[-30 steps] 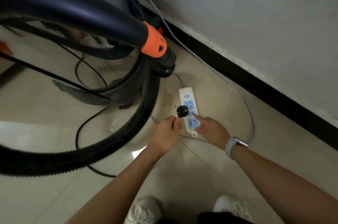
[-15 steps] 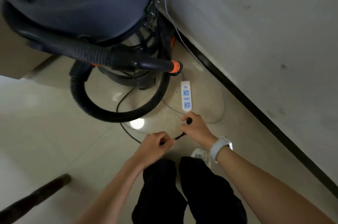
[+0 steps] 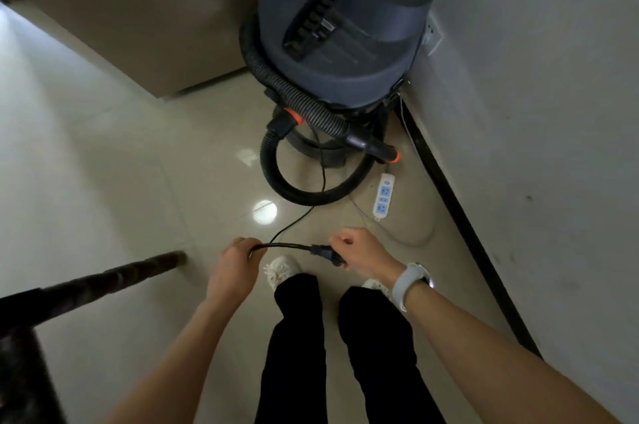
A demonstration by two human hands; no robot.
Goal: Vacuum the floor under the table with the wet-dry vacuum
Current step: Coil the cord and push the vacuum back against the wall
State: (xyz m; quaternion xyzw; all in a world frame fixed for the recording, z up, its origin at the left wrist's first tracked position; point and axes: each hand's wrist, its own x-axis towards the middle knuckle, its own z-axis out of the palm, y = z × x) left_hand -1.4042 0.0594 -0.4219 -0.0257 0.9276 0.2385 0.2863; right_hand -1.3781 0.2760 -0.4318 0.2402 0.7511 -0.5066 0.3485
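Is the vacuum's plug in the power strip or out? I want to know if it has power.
Out. The right hand holds the plug in the air, apart from the power strip.

Both hands hold the black cord in front of the vacuum (image 3: 342, 25): left hand (image 3: 235, 268) grips the cord (image 3: 287, 245), right hand (image 3: 363, 250) the plug (image 3: 325, 253).

Glossy tiled floor (image 3: 114, 181), matt grey plastic vacuum drum (image 3: 345, 43), ribbed black hose (image 3: 304, 105), matt white wall (image 3: 536, 77).
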